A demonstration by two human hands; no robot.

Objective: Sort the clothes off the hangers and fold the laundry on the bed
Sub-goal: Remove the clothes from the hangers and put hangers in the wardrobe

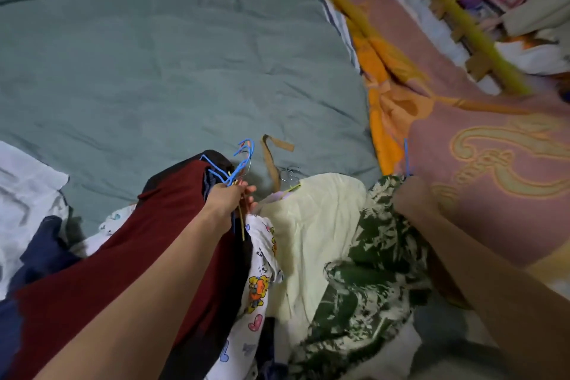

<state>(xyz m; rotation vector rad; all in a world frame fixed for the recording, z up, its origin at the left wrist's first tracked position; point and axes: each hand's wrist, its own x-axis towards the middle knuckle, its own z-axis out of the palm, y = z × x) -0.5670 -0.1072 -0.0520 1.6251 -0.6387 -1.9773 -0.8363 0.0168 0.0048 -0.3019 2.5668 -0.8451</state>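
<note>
Gripping a bunch of blue hangers (239, 163) at their necks, left hand (229, 196), frame centre. Right hand (411, 194), centre right, blurred, closed on the green-and-white printed garment (367, 281) beside one blue hanger hook (407, 157); exact finger hold hard to make out. Between the hands: pale yellow garment (317, 225), cartoon-print white garment (260, 281). Under left forearm: maroon garment (123, 271), navy cloth (46, 256) lower left, cut off by the frame. All on grey-green bed sheet (154, 55). Pink patterned blanket (493, 148), right.
</note>
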